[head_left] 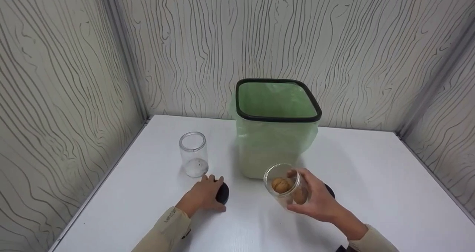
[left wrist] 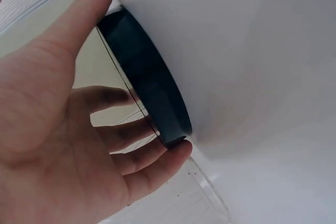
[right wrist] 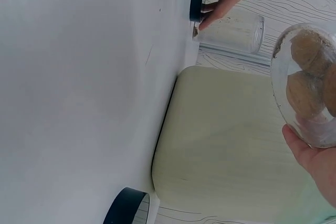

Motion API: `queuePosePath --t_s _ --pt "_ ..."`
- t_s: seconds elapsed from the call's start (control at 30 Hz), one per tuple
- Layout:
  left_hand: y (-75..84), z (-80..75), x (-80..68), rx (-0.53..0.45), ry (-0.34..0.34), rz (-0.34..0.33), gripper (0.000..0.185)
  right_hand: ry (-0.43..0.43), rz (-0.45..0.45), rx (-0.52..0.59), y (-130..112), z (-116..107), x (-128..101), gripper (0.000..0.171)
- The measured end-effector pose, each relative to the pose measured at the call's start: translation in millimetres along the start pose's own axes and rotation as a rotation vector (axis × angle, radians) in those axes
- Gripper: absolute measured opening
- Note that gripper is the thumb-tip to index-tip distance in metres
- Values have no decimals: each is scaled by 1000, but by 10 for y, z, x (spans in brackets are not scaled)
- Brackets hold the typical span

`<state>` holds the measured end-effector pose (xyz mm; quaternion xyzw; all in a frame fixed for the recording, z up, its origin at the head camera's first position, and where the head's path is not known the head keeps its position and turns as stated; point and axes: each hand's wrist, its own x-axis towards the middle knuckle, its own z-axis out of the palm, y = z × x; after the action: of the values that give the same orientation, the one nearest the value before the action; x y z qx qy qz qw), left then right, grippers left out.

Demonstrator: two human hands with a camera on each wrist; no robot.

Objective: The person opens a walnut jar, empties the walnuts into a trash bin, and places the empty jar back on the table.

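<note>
1. Head view: the jar with walnuts (head_left: 285,187) is lifted off the white bench (head_left: 371,177) in the right hand (head_left: 315,202). The grip is clamped round its clear wall, fingers and thumb curled about it.
2. The jar is tilted, its long axis leaning so the open mouth points toward about 10 o'clock and slightly up. At least two walnuts (head_left: 281,185) show inside; the right wrist view shows them pressed against the glass (right wrist: 307,85).
3. From the right hand's grip the jar lies at about 10 o'clock, directly in the fingers. The right hand is plainly the nearer hand; the left is well apart, at about 9 o'clock of the jar.
4. The left hand (head_left: 203,194) rests on a black lid (head_left: 222,193) lying flat on the bench. In the left wrist view its fingertips (left wrist: 176,153) and thumb curl round the rim of that lid (left wrist: 149,82), so this grip is closed on the lid.
5. An empty clear jar (head_left: 193,153) stands upright just beyond the left hand, at about 12 o'clock of it, lidless.
6. A bin with a green liner (head_left: 276,127) stands upright at 12 o'clock of the held jar, near it, its mouth open.
7. A second black lid (right wrist: 127,206) lies on the bench beside the bin's base, mostly hidden behind the right hand in the head view.
</note>
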<state>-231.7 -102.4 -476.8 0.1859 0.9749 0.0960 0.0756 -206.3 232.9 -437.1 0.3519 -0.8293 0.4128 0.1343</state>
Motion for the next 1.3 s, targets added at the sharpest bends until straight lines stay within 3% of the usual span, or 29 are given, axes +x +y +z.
queuePosePath --t_s 0.17,0.33,0.43,0.63,0.83,1.1,1.3 --pt "22 -41 -14 -16 -1 16 90 2 -27 7 24 4 -18 80" --pt "107 -262 8 -100 53 46 75 18 -29 -9 14 -16 -7 81" --pt "180 -422 32 -196 149 71 67 14 -14 -6 -1 -32 4 82" --pt "359 -636 47 -391 411 91 68 38 23 -44 -61 -60 10 84" --pt "520 -808 79 -503 606 78 71 65 -44 -58 -307 -127 69 81" --pt "644 -1068 207 -581 689 88 77 72 -73 -13 -430 -193 101 77" --pt "674 -1221 325 -560 706 92 77 81 -96 -10 -419 -209 110 76"
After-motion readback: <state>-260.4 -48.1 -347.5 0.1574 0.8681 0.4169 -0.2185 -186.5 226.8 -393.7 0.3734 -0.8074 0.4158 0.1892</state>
